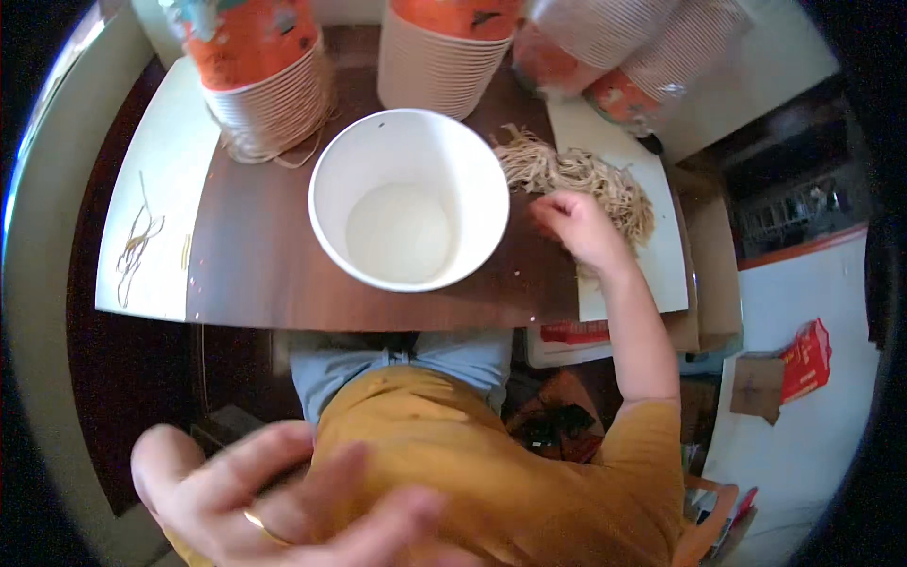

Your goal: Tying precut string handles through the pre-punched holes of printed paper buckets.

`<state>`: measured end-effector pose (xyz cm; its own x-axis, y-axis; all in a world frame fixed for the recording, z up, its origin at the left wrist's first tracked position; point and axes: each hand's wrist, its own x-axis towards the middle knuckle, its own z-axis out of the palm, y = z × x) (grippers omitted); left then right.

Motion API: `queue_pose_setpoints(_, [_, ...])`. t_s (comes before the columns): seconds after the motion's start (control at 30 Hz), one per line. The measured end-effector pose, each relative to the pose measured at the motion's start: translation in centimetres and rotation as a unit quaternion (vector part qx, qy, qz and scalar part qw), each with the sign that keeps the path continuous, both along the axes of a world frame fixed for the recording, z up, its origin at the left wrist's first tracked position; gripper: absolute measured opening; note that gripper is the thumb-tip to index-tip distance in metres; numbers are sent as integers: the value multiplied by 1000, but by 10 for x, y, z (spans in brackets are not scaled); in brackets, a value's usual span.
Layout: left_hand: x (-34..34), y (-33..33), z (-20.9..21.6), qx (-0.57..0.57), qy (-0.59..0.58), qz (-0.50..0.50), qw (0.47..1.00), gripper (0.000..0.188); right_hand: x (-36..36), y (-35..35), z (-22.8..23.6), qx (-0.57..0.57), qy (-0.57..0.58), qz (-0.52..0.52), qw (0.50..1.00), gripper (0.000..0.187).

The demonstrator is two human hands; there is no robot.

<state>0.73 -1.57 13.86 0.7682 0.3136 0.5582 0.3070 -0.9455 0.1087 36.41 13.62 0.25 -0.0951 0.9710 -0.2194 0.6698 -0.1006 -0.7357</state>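
- The bundle of beige strands (590,180) is laid across the right part of the table (265,255), to the right of the bucket, partly on the brown surface and partly on the white edge.
- The right hand (574,225) is held at the near side of the bundle, thumb and fingers drawn together; whether a strand is pinched cannot be told.
- Because the strands look tangled, 1 is probably best freed by its end, with a light pull.
- The white bucket (408,217) is stood upright, mouth up, with nothing seen inside; its rim is best kept clear of the right forearm.
- The left hand (274,501) is raised near the camera, blurred, fingers spread, with nothing seen in it; the bucket could be steadied by it.
- Behind, the left nested stack (265,104) and the middle nested stack (439,71) are stood; loose strands (137,250) are left on the table's white left edge.
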Motion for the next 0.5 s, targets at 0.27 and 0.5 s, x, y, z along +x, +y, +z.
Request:
queue_pose_setpoints(0.27, [-4,51,-57,-160,-127,278,939,23,21,47,23,276,-255,156,913,9])
queue_pose_setpoints(0.5, [8,53,-68,-233,-166,237,929,21,16,51,-3,330,-419,160,831,9])
